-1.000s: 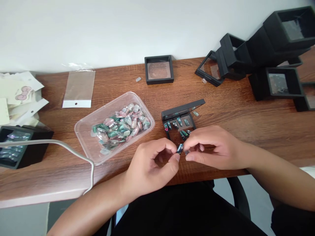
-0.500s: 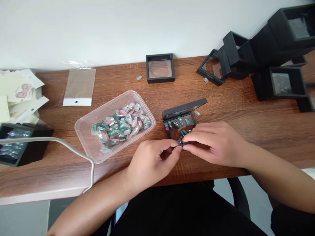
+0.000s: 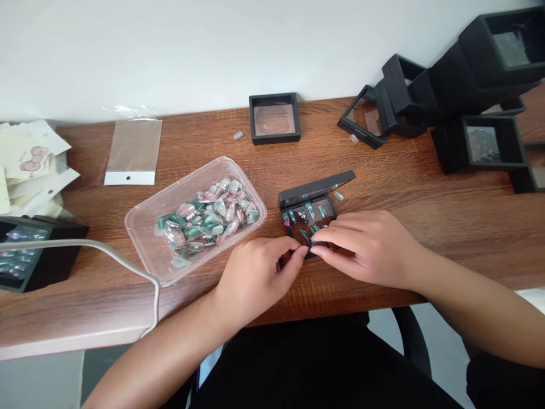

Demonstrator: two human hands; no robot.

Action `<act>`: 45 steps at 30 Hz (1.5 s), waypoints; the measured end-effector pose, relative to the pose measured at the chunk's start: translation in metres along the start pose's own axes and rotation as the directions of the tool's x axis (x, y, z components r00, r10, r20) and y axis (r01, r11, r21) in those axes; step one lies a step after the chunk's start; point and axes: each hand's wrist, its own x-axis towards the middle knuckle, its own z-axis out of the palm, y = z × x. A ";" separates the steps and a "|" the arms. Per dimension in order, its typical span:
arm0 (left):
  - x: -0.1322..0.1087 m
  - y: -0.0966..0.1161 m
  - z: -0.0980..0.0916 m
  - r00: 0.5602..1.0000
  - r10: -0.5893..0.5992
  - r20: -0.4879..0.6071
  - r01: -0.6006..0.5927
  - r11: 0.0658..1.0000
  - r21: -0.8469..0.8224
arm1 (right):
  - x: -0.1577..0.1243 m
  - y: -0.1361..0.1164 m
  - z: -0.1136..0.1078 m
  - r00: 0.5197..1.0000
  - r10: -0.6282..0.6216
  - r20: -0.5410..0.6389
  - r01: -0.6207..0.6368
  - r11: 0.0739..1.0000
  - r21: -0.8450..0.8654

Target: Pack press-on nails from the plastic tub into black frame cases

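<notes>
A small black display case (image 3: pixel 315 187) stands with its clear-windowed lid raised, in front of my hands. Teal and dark decorated press-on nails (image 3: pixel 310 211) lie in rows inside it, and a pink spot shows at its left edge. My left hand (image 3: pixel 261 272) is closed in a pinch at the front left corner of the case; whatever is between thumb and forefinger is too small to make out. Across the front right part lies my right hand (image 3: pixel 370 250), thumb and forefinger closed on the front rim, covering some nails.
A clear plastic tub (image 3: pixel 142 227) of loose press-on nails stands left of the case. Black frame boxes (image 3: pixel 481 85) are stacked at right; another frame box (image 3: pixel 275 138) sits by the wall. A bag (image 3: pixel 133 147), cards (image 3: pixel 34 153) and a white cable (image 3: pixel 106 245) are at left.
The dark nail held between both hands' fingertips no longer shows there. My fingertips have drawn slightly apart, and another teal nail is visible in the case's front row.
</notes>
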 end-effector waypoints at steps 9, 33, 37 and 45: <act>-0.004 0.000 0.000 0.979 0.151 -0.140 -0.122 0.973 0.196 | 0.000 -0.004 -0.002 0.997 0.045 -0.069 -0.043 0.998 0.034; -0.010 0.000 0.005 0.882 0.301 -0.364 -0.366 0.922 -0.123 | 0.009 -0.019 -0.002 0.840 0.381 0.387 -0.508 0.298 0.809; -0.009 0.002 0.003 0.907 0.272 -0.322 -0.341 0.923 -0.179 | 0.010 -0.018 -0.001 0.856 0.377 0.353 -0.485 0.351 0.801; -0.008 -0.001 0.000 0.871 0.329 -0.363 -0.311 0.944 0.109 | 0.005 -0.011 -0.022 0.900 0.436 -0.010 -0.358 0.751 0.555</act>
